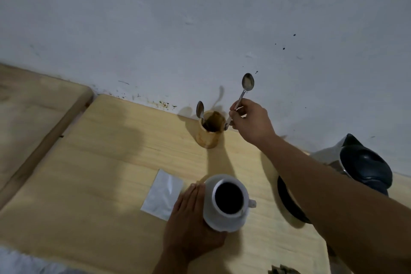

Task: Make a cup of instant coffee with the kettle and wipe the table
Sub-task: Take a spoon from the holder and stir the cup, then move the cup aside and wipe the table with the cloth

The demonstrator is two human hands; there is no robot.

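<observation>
— Steel is seen first: a slim metal teaspoon (244, 90) is pinched by its handle in the right hand (250, 121), bowl up, just above the round wooden holder (210, 132) that stands by the white wall (200, 18). A second spoon (200, 110) is leaning inside that holder.

— And the white ceramic cup (226, 202)?

— It is standing near the front of the pale wooden tabletop (100, 162) and is filled with dark coffee. The left hand (191, 218) is laid against its side, fingers wrapped partly around it, so it is steadied. A white paper sachet (163, 194) is lying flat just beside that hand. The black electric kettle (364, 162) is placed at the right, off its round black base (289, 202), which is partly hidden under the forearm.

— What is the step in hand, by your judgement?

— It cannot be told whether the spoon is being taken out or put back. If stirring is meant, the spoon should be turned bowl down before it is brought over, the cup should be kept held, and slow circles should be made, so that nothing is splashed on the tabletop that must be wiped afterwards.
</observation>
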